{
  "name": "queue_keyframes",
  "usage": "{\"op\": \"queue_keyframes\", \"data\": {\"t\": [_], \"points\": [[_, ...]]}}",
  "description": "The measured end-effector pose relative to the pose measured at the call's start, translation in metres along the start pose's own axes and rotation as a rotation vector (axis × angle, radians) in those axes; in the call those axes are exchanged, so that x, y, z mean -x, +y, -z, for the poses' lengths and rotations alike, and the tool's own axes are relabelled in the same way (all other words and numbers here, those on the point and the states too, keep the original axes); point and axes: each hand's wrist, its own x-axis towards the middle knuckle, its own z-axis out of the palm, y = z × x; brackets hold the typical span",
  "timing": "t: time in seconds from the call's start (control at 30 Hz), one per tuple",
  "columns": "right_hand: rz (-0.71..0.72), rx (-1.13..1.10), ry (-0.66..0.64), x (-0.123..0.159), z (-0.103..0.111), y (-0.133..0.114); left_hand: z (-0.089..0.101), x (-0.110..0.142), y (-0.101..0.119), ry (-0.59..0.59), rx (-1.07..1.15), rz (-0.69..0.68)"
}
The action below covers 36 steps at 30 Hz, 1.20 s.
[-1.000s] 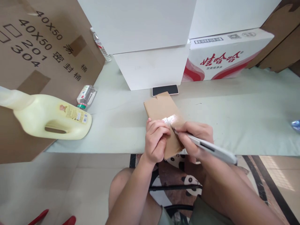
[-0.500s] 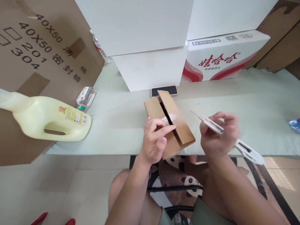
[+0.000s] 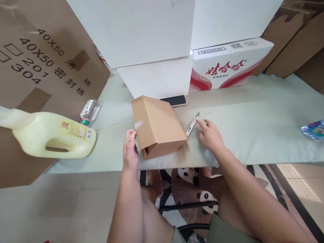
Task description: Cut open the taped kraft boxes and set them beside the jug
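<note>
A small brown cardboard box point(image 3: 158, 126) lies tipped on its side on the pale green table point(image 3: 253, 135), its slit end turned toward me. My left hand point(image 3: 130, 148) grips the box at its left edge, where a scrap of clear tape shows. My right hand point(image 3: 210, 136) rests open on the table just right of the box, fingers spread. A white utility knife point(image 3: 192, 124) lies on the table between the box and my right hand, beside my fingertips but not held.
A dark phone point(image 3: 173, 100) lies behind the box. A yellow jug point(image 3: 53, 135) and a small clear bottle point(image 3: 89, 109) sit at the left by a large brown carton point(image 3: 37, 67). White boxes point(image 3: 152, 50) and a red-printed carton point(image 3: 227, 65) stand behind. A plastic wrapper point(image 3: 314, 130) lies far right.
My right hand has put the knife down on the table and opened. My left hand has turned the box over onto its side and shifted it left.
</note>
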Motion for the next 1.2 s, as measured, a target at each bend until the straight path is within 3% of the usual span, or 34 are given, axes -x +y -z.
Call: {"op": "queue_keyframes", "data": {"t": [0.13, 0.3, 0.4, 0.57, 0.67, 0.83, 1.07, 1.2], "points": [[0.130, -0.115, 0.018, 0.006, -0.006, -0.012, 0.009, -0.003, -0.005, 0.113, 0.213, 0.295], [0.410, -0.350, -0.156, 0.011, -0.005, -0.034, 0.013, -0.008, 0.001, 0.287, 0.221, 0.275], [0.491, -0.548, -0.192, 0.012, 0.000, -0.043, 0.016, -0.009, 0.004, 0.256, 0.276, 0.295], [0.367, -0.702, -0.157, 0.016, 0.001, -0.049, 0.015, -0.002, 0.000, 0.038, 0.361, 0.378], [0.252, -0.718, -0.106, 0.018, -0.002, -0.051, 0.014, 0.000, -0.006, -0.034, 0.319, 0.358], [-0.040, -0.692, 0.163, 0.023, 0.001, -0.054, 0.014, -0.001, -0.004, -0.011, 0.121, 0.338], [-0.349, -1.164, 0.008, 0.020, 0.007, -0.052, 0.012, -0.001, 0.008, -0.010, 0.157, 0.345], [-0.370, -1.335, 0.067, 0.019, 0.008, -0.050, 0.015, -0.012, 0.000, 0.138, 0.224, 0.359]]}}
